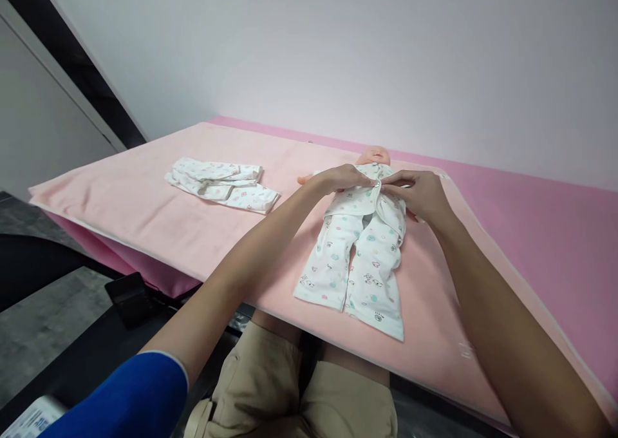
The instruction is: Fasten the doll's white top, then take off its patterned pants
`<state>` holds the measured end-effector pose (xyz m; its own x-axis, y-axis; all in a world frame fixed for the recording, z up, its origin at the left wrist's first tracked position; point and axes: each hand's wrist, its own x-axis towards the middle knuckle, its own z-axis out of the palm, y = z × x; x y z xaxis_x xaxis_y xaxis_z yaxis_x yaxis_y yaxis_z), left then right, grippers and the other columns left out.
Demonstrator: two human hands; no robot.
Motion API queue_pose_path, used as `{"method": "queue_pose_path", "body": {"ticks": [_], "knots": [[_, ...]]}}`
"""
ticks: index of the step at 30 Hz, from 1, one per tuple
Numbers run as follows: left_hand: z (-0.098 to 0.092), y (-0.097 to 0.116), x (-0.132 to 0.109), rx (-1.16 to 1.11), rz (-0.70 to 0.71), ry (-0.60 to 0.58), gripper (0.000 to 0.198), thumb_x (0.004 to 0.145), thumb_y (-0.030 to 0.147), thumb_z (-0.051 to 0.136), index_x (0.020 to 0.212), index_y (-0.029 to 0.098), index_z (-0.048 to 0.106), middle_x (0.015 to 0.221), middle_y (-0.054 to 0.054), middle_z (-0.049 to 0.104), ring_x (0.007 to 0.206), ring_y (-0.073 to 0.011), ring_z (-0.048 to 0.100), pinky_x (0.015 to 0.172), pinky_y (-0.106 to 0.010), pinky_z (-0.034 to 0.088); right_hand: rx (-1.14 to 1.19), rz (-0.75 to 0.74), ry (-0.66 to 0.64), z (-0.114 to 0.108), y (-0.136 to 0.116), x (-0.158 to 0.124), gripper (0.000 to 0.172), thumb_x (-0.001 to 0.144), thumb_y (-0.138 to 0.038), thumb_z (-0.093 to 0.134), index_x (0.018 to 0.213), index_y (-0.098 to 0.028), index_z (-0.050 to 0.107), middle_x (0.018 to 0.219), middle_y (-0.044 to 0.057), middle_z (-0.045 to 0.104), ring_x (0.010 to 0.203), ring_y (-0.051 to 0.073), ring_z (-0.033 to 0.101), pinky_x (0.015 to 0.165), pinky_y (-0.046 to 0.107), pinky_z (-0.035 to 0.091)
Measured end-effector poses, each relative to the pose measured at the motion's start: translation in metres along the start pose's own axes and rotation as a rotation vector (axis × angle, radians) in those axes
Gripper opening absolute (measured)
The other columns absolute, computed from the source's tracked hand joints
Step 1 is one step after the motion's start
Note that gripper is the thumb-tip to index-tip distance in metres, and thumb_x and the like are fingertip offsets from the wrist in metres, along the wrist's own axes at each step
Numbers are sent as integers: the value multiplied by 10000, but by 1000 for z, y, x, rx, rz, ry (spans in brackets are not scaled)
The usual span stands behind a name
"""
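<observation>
A baby doll (374,155) lies on its back, head toward the wall, dressed in a white printed baby shirt (355,203) and matching baby pants (331,257). My left hand (345,178) pinches the shirt's front edge at the chest. From the other side, my right hand (419,192) pinches the same front opening, its fingertips almost meeting the left ones near a small round fastener. Below the fingers the shirt front parts slightly. The pants' legs lie flat toward me. One doll hand (304,179) shows at the left; the other arm is mostly hidden.
A folded set of printed baby clothes (222,183) lies left of the doll. Beneath everything is a peach blanket (145,212) over a pink tabletop (555,245). A white wall (338,58) stands behind. A dark chair (58,335) is at the lower left.
</observation>
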<state>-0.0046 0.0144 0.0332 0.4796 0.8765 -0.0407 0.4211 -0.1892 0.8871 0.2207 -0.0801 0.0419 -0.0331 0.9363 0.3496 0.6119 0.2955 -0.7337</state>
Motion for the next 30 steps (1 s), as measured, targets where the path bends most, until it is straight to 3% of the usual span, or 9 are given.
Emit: {"method": "queue_pose_path", "body": {"ticks": [4,11,25,30], "knots": [[1,0,0,27,15,-29,400,790,458,903,991,130,793,904,-140,757,1093,-316,697,969,-422,548,11,8,-2,0,1,0,271,791,-436,895,908,-193,867,756,114,774,696,277,736,644,390,626],[4,4,0,76,35,-18,406,833,468,855,1011,110,784,879,-132,722,1076,-313,687,968,-428,535,-7,-16,1,2,-1,2,216,757,-395,913,850,-216,834,955,138,828,768,275,752,703,408,654],[9,17,-14,111,-9,68,393,825,493,873,841,159,668,791,-131,634,1097,-378,654,1014,-512,478,-109,-25,84,20,7,2,180,741,-248,860,907,-196,813,888,84,793,865,260,766,856,402,646],[16,24,-22,143,-8,45,371,826,460,848,772,190,599,773,-100,599,1059,-356,658,990,-497,489,-136,-50,123,25,12,4,195,715,-209,827,908,-205,802,872,59,791,846,251,760,886,397,632]]}}
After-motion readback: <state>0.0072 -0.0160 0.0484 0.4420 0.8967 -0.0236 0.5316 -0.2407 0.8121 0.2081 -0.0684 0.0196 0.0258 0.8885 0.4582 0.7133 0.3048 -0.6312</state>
